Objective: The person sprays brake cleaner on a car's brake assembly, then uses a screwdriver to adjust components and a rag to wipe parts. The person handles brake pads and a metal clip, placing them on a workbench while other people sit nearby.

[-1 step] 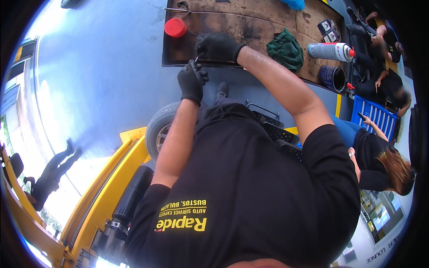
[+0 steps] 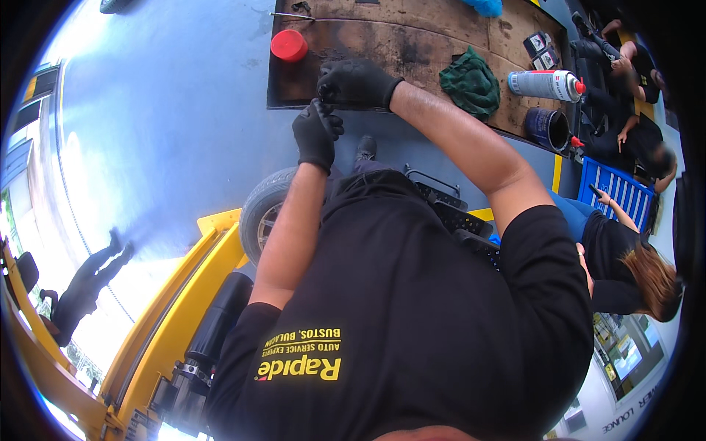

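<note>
My left hand [image 2: 316, 137], in a black glove, is closed with fingertips pinched together and pointing away from me. Just beyond it, my right hand [image 2: 359, 82], gloved the same, bends its fingers down to meet the left fingertips. Whatever sits between them is too small and covered to name. Both hands are over the near left corner of a workbench top covered with stained brown cardboard [image 2: 412, 37]. A red round cap [image 2: 289, 45] lies just beyond the right fingers. To the right of that hand is a crumpled dark green cloth [image 2: 471, 82].
A spray can [image 2: 544, 85], a dark open-topped can [image 2: 548, 128] and small boxes [image 2: 541, 51] are at the bench's right. A thin metal rod [image 2: 293, 16] lies at the far left. A tyre [image 2: 261, 209] and yellow lift post [image 2: 173, 294] stand left. People [image 2: 625, 264] are at right.
My right hand has shifted slightly left, closer to the left fingertips. A small shiny piece that showed between the hands is now hidden.
</note>
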`<state>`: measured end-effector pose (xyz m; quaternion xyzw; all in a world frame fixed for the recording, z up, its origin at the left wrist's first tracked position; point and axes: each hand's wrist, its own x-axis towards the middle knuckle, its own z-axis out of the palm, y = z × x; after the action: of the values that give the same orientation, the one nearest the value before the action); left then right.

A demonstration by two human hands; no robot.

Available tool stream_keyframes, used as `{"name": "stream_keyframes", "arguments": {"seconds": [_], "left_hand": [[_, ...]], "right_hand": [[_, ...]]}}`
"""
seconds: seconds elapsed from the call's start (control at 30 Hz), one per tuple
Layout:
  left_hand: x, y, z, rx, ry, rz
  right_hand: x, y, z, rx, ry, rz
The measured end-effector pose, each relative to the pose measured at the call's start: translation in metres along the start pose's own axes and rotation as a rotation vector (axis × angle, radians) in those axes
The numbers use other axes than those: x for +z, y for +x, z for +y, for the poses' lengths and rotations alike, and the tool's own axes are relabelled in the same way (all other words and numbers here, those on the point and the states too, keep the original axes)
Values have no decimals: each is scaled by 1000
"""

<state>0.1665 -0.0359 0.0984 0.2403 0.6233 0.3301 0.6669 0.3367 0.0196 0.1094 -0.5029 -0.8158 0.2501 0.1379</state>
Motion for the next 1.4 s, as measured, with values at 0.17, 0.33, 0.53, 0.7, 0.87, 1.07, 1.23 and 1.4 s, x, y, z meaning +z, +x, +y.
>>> {"name": "stream_keyframes", "arguments": {"seconds": [0.17,0.33,0.53,0.7,0.87,1.07,1.23,1.4], "left_hand": [[-3,4,2,-29,28,-23],[-3,3,2,-50,-25,-7],[-4,3,1,35,-60,-89],[-7,7,2,-65,-51,-42],[-8,-2,7,-27,38,-81],[-7,2,-4,26,-40,-74],[-5,-2,-6,131,26,-16],[-12,5,-20,384,206,6]], "right_hand": [[5,3,38,121,-8,60],[-1,-3,-2,0,29,14],[13,-7,-14,-90,-64,75],[-37,-14,55,190,-272,235],[-52,-49,43,281,-29,387],[8,-30,1,233,91,190],[-10,-18,25,414,-193,353],[-46,-66,35,427,-28,377]]}}
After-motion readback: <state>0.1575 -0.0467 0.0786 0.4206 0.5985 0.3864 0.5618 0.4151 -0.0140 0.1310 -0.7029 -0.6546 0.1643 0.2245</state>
